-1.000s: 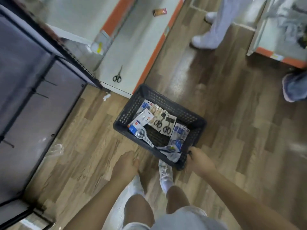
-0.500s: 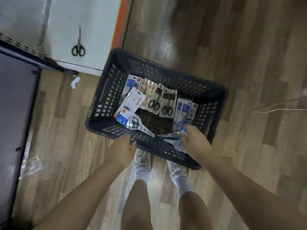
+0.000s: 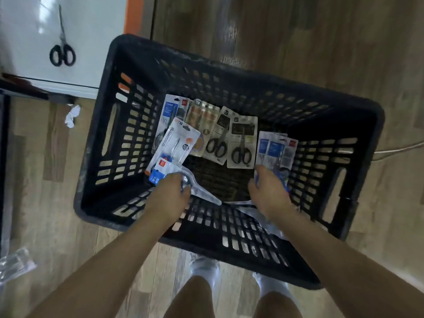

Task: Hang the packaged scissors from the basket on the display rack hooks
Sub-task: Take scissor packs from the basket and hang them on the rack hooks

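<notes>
A black slotted basket stands on the wood floor right below me, holding several packaged scissors. Two black-handled packs lie flat in its middle. My left hand is inside the basket, fingers curled around the handle end of a clear pack with blue-handled scissors; a white pack lies just above it. My right hand reaches in at the right, fingers closing on a blue-and-white pack. The display rack hooks are out of view.
A loose pair of black scissors lies on a white shelf base with an orange edge at the upper left. A crumpled white scrap and clear plastic wrap lie on the floor at left. A thin cable runs at right.
The view has closed in on the basket. Both hands have moved from its near rim down inside, the left onto the clear blue-handled pack, the right onto the blue-and-white packs.
</notes>
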